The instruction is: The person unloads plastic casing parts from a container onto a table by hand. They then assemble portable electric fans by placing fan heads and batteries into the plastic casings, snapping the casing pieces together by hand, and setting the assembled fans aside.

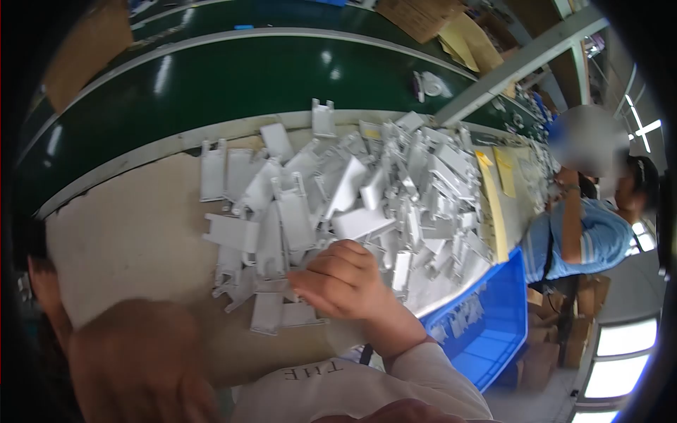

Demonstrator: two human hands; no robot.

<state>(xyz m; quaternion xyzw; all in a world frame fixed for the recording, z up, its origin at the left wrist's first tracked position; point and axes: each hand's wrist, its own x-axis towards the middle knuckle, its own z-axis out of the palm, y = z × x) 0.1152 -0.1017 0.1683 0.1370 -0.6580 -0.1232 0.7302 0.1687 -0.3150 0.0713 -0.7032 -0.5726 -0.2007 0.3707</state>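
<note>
My right hand (340, 280) has its fingers curled together at the near edge of a heap of white plastic parts (296, 218). Its fingertips are beside a small flat white part (268, 311); whatever they hold, if anything, is hidden. My left hand (141, 356) is low at the left, close to the camera and smeared by motion, so its fingers cannot be made out. The heaped parts are flat pieces with notched or pronged ends, lying at many angles over a pale work surface (127, 233).
A blue bin (508, 310) with some white parts stands to the right. Yellow strips (493, 204) edge the heap. Behind runs a green belt (247, 77) with a white tape roll (431, 84). Cardboard boxes (423, 15) lie beyond. A person in blue (592, 233) is at the right.
</note>
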